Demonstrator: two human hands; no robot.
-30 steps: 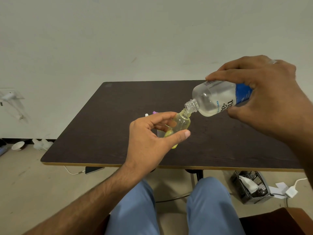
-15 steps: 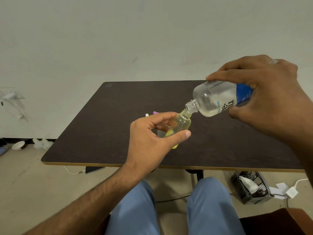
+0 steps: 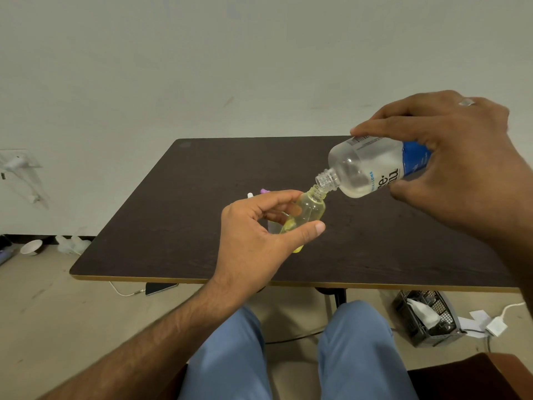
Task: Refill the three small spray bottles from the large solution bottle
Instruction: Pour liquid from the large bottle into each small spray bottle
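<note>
Right now the table [image 3: 202, 215] fills the middle of the frame, dark and flat, and both of my hands work above its centre. Next in size is the large solution bottle [image 3: 372, 166], at the right of centre, tipped with its open neck down and to the left; my right hand [image 3: 455, 168] is wrapped round its labelled body, fingers over the top and thumb beneath. It looks like thin, clear plastic holding only a little liquid, so I judge it light and a bit squeezable; a grip on the broad middle, not a hard squeeze, should keep the pour from surging. Below its neck, at the centre of the frame, is the small spray bottle [image 3: 308, 212], yellowish, uncapped, leaning toward the big one, their mouths touching or very nearly so. My left hand [image 3: 253, 241] holds it with thumb in front and fingers curled behind the lower body. It seems stiff, smooth and probably slippery if wet, so a low hold, clear of the narrow mouth, suits it. Smallest, a white tip [image 3: 250, 195] and a purple bit [image 3: 264, 191] peek out behind my left fingers; what they are I cannot tell.
</note>
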